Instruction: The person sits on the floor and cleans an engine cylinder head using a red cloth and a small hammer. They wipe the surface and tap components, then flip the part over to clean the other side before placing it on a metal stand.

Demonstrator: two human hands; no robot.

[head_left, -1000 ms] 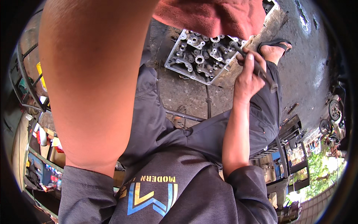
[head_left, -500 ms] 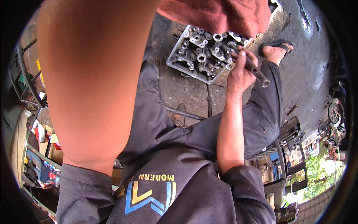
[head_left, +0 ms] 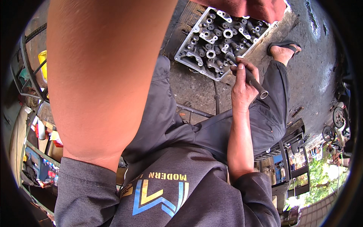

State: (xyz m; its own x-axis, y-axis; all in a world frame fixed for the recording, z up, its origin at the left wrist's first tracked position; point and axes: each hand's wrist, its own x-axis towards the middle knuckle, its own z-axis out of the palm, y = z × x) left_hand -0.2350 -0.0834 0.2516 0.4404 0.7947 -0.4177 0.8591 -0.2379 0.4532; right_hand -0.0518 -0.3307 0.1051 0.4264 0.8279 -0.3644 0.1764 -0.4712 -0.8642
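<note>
At cylinder head (head_left: 227, 47), diagonal tube (head_left: 258, 86), open end lower right, gripped in right hand (head_left: 244, 87); left hand's state unseen.

Mechanic's workshop, engine part (head_left: 211, 54), grimy floor (head_left: 315, 72), cluttered shelving (head_left: 44, 154), motorcycle (head_left: 338, 117)

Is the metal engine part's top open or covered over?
Open: the metal engine part shows its inner fittings bare; red cloth hides part of its far edge.

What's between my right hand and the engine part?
In the head view, the tube held in your right hand: its far end points across; whether it touches the engine part is unclear.
</note>
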